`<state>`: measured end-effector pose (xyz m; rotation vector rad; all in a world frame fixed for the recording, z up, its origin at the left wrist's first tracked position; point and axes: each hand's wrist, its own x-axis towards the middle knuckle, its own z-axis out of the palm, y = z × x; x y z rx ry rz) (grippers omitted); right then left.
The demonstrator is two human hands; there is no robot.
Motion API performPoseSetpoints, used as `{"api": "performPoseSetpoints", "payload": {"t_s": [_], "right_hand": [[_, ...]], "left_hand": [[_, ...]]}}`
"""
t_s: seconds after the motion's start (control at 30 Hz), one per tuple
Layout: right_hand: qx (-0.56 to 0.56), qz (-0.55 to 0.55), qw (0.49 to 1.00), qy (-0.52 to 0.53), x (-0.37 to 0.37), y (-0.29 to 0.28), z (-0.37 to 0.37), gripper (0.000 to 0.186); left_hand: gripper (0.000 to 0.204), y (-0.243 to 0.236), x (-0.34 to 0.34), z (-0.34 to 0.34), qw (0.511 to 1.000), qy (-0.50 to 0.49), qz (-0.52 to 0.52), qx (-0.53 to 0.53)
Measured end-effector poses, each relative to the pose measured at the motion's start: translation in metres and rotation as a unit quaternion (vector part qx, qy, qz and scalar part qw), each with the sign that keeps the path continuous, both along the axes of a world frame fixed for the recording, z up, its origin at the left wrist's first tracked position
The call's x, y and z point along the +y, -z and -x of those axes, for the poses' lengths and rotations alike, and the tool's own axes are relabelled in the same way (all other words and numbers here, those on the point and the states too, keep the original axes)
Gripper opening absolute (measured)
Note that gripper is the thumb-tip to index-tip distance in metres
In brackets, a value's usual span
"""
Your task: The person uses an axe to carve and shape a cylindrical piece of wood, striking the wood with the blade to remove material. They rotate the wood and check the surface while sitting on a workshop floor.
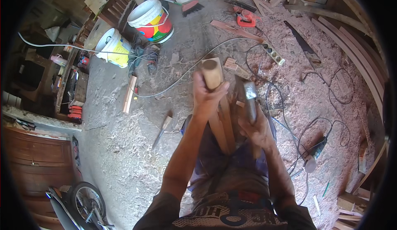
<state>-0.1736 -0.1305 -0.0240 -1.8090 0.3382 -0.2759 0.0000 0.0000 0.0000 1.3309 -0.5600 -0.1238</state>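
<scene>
1. Sawdust and shavings cover much of the rough floor (pixel 107 147) around the person's legs.
2. Work on the wood seems under way, since a piece and a tool are both in hand; how much is done or left cannot be told, as the piece's lower end is hidden.
3. That round wooden piece (pixel 213 80) looks pale and smooth, with a darker circular top, and stands over the long boards (pixel 219 132) between the legs.
4. Left-hand (pixel 206 97) fingers clamp around it; right-hand (pixel 257 127) fingers close on a blurred, metal-headed tool (pixel 250 92), hammer or hatchet.
5. Farther out lie a chisel (pixel 163 127), a power strip (pixel 273 54) and a handsaw (pixel 302 41).
</scene>
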Motion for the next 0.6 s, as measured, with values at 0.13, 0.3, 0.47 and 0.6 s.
{"api": "performPoseSetpoints", "payload": {"t_s": [0.13, 0.3, 0.47, 0.6], "right_hand": [[0.123, -0.176, 0.977, 0.008, -0.007, 0.014, 0.043, 0.039], [0.141, -0.302, 0.943, 0.017, 0.005, 0.059, 0.066, 0.035], [0.154, -0.374, 0.915, 0.017, 0.003, 0.083, 0.065, 0.031], [0.161, -0.38, 0.911, 0.009, 0.004, 0.087, 0.063, 0.032]], "left_hand": [[0.034, 0.0, -0.012, -0.01, 0.988, 0.036, -0.15, -0.02], [0.026, 0.022, -0.01, -0.019, 0.982, 0.118, -0.143, -0.032], [0.028, 0.024, -0.017, -0.012, 0.979, 0.106, -0.175, -0.026], [0.024, 0.033, -0.012, -0.018, 0.978, 0.083, -0.19, -0.025]]}}
